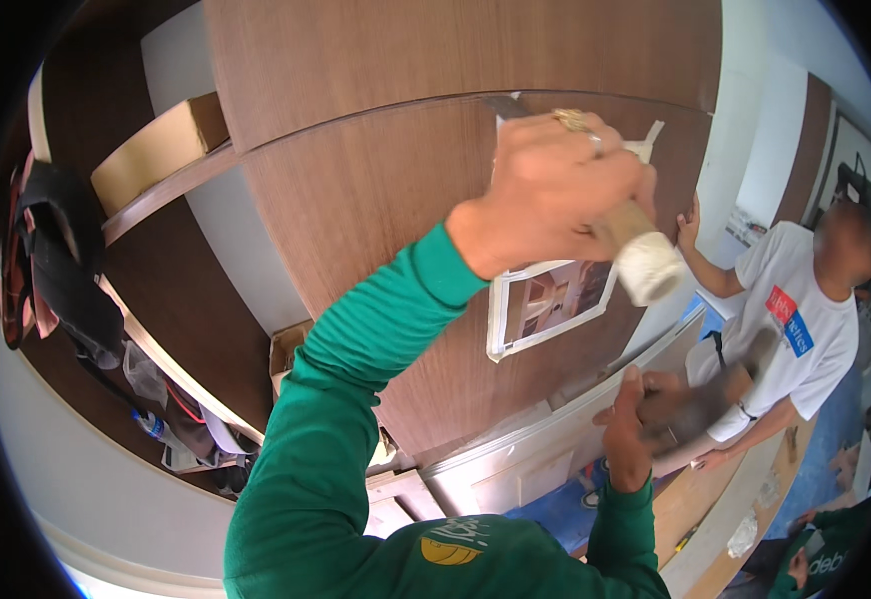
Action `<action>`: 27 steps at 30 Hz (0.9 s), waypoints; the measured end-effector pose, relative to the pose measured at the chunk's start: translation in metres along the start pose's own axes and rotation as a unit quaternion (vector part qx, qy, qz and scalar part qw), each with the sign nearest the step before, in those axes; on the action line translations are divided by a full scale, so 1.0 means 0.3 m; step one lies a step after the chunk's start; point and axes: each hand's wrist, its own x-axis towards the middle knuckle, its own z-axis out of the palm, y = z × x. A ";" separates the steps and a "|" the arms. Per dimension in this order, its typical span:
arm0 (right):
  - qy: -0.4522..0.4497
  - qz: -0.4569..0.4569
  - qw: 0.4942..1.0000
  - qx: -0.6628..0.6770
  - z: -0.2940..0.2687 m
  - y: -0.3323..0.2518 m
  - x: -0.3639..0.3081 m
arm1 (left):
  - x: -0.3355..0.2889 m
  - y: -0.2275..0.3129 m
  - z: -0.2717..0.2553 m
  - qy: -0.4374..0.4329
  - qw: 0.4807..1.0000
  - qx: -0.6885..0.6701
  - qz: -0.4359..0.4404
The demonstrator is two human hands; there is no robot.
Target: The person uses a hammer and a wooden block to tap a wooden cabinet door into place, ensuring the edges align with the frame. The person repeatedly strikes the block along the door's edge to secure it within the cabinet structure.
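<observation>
Raised in front of the wooden panel (pixel 375 190), my left hand (pixel 565 185) is closed around a chisel-like tool. Its flat metal blade (pixel 503 104) meets the seam between the upper and lower panels. White wrapping covers the butt of its handle (pixel 649 270), which sticks out below my fist. Lower and to the right, my right hand (pixel 630 429) grips a dark brown, block-shaped tool (pixel 700 409). Motion smears it, so its exact kind is unclear. It is apart from the handle butt.
A person in a white T-shirt (pixel 755 339) stands at right, one hand (pixel 690 225) on the panel's edge. A picture (pixel 555 304) is taped to the panel. Shelves at left hold a cardboard box (pixel 156 155) and a dark bag (pixel 66 240). A wooden worktop (pixel 695 499) lies lower right.
</observation>
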 end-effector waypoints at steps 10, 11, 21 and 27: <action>0.015 0.242 0.967 0.079 -0.211 0.297 -0.185 | -0.065 0.069 -0.032 -0.092 0.995 0.029 0.003; 0.018 0.247 0.965 0.083 -0.220 0.320 -0.169 | -0.077 0.121 0.047 -0.106 0.993 0.004 0.049; -0.101 0.315 0.940 0.085 -0.357 0.391 -0.053 | -0.097 0.071 0.197 -0.098 0.991 0.038 0.082; -0.114 0.308 0.943 0.057 -0.367 0.389 -0.025 | -0.075 0.042 0.146 -0.153 0.985 0.060 0.049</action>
